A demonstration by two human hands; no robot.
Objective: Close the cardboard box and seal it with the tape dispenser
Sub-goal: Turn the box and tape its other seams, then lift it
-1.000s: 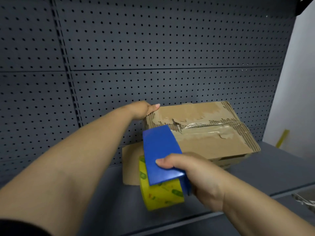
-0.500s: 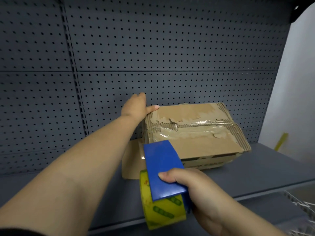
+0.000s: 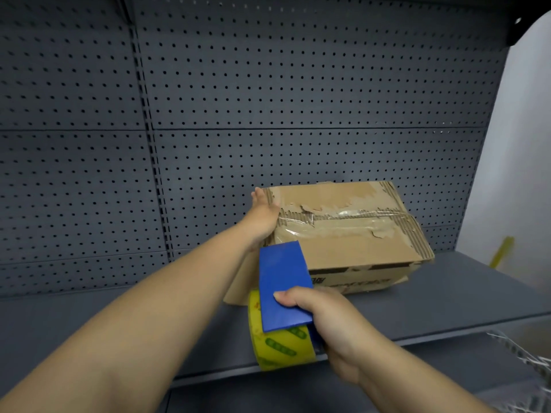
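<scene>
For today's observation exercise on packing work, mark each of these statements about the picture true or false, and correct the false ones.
1. The right hand holds a blue tape dispenser loaded with a yellow tape roll. True.
2. The left hand lies flat on the shelf, away from the box. False: it rests against the left end of the cardboard box.
3. The top flaps of the box stand open. False: they are folded down, with clear tape across the seam.
4. The box sits on a grey shelf in front of a perforated back panel. True.
5. The box surface is clean and undamaged. False: its top paper layer is torn, showing the corrugation.
</scene>
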